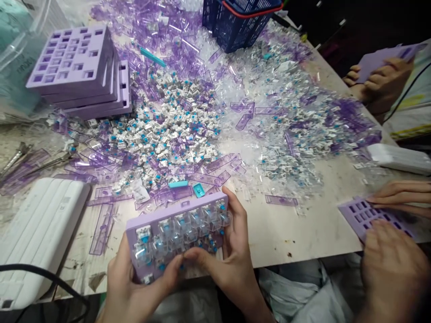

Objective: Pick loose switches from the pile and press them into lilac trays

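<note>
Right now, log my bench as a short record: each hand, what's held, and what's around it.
Left hand: the left hand grips one end of the lilac block
Right hand: the right hand grips the other end; thumb tips close together
On block: blue-and-white parts, several under clear pieces
Beyond block: loose pile of white-and-blue pieces
Far left: stacked lilac blocks
Far side: dark blue basket
Near right: another person's hand on a purple holed piece
</note>
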A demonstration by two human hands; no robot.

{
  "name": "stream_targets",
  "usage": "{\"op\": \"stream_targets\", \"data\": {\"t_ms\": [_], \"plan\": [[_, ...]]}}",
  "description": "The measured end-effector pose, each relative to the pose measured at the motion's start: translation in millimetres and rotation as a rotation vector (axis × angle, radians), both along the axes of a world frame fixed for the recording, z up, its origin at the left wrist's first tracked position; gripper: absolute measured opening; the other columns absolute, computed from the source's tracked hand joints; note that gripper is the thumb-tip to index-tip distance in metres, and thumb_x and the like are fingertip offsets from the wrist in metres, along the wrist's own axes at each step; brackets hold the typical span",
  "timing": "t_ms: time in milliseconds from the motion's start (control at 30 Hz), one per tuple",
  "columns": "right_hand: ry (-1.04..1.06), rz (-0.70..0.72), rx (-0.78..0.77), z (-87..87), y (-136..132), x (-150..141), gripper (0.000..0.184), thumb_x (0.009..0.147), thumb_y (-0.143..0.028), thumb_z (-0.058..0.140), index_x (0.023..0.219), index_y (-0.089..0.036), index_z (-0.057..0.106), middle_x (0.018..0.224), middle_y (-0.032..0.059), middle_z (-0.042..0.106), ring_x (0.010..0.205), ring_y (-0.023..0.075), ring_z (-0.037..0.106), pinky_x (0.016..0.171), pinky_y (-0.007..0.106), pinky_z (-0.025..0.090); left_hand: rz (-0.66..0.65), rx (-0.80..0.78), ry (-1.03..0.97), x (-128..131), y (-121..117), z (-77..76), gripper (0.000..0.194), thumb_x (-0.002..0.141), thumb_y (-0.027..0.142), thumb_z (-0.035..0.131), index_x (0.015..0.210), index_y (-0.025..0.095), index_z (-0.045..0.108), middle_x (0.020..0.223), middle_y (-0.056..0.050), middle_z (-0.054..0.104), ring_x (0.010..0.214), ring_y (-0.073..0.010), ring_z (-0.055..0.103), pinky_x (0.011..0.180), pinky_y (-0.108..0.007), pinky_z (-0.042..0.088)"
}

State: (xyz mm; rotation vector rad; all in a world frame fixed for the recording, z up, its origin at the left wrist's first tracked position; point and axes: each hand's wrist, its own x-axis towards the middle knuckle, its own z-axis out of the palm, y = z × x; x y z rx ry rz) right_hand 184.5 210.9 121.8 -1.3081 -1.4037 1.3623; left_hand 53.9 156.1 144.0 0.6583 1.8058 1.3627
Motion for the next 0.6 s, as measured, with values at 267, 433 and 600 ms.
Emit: {"op": "stream_targets", "data": {"t_ms": [267, 433, 600], "plan": [[0.118, -0.015, -0.035, 8.7, -2.1, -3.2, 0.090, 0.071, -0.029, 0.081, 0.142, -0.040, 0.026, 0.143, 0.0025, 0.043, 0.124, 0.0198, 0.052, 0.099, 0.030, 0.052, 0.002, -0.046, 0.094, 1.5, -0.7, -2.0, 0.053, 0.068, 0.060, 0.076, 0.101, 0.021, 0.062, 0.074, 0.003, 0.072, 0.058, -0.0105, 0.066, 0.056, -0.014, 0.055], [0.047, 0.002, 0.032, 4.3, -1.6, -2.5, 0.095, 0.069, -0.025, 0.082, 0.142, -0.036, 0.023, 0.141, 0.0059, 0.045, 0.117, 0.0206, 0.057, 0.093, 0.031, 0.054, -0.023, -0.052, 0.112, 1.4, 1.6, 1.2, 0.055, 0.072, 0.057, 0.075, 0.110, 0.020, 0.059, 0.084, 0.000, 0.074, 0.068, -0.0153, 0.070, 0.067, -0.018, 0.058], [0.030, -0.014, 0.104, 3.7, -0.8, -5.0, 0.091, 0.069, -0.023, 0.080, 0.141, -0.033, 0.026, 0.138, 0.0070, 0.047, 0.112, 0.0197, 0.060, 0.088, 0.027, 0.057, 0.001, -0.076, 0.100, 0.8, 2.6, 2.8, 0.051, 0.070, 0.055, 0.077, 0.106, 0.022, 0.060, 0.086, 0.001, 0.074, 0.072, -0.0157, 0.071, 0.070, -0.017, 0.058]]}}
